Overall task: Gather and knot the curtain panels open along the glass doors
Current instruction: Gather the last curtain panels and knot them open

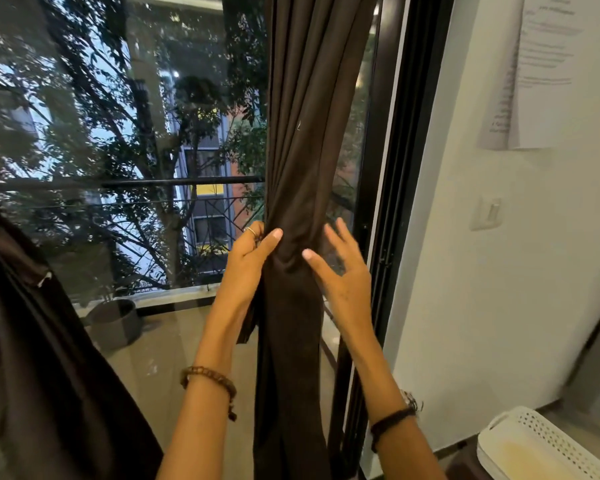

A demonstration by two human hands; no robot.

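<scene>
Two dark curtain panels show: one (302, 140) hangs gathered before the glass door (129, 140), bunched into a knot (293, 251) at hand height; the other (32, 341) hangs at the left edge. The left hand (253, 251) pinches the knot's left side, thumb on the cloth. The right hand (340, 271) has its fingers spread, thumb touching the knot. One white basket (541, 445) sits lower right.

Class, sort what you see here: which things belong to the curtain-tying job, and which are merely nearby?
Part of the job:
- gathered curtain panel
- left hand gripping it
- right hand, fingers spread
- second curtain panel
- glass door

Just nearby:
- white basket
- wall switch
- paper notice
- grey pot
</scene>
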